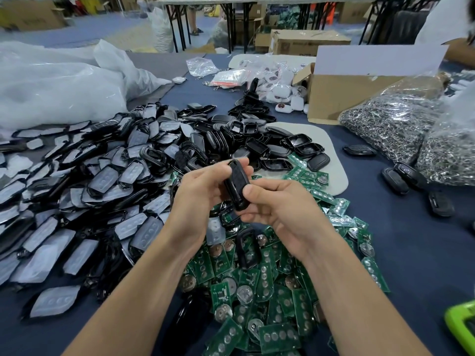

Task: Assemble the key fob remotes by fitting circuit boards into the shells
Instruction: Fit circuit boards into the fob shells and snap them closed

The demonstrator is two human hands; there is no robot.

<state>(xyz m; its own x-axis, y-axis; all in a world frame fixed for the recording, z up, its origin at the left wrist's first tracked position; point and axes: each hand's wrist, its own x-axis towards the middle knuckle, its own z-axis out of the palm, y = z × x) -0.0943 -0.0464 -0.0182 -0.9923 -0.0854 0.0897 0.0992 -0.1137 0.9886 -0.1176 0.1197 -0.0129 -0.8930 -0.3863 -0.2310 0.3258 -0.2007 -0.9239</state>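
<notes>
Blue-covered table (411, 253) heaped with black shells (102, 176) and green circuit boards (270, 291).
Left hand (198, 196) and right hand (277, 209) both grip one black key fob (237, 186), fingers curled round it, above the boards.

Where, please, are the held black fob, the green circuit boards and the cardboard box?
black fob (236, 185): head view, its dark back.
green circuit boards (267, 283): head view, a board mid-pile.
cardboard box (347, 98): head view, its front wall.

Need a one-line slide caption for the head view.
Left hand and right hand grip a black fob shell over green circuit boards.
</notes>
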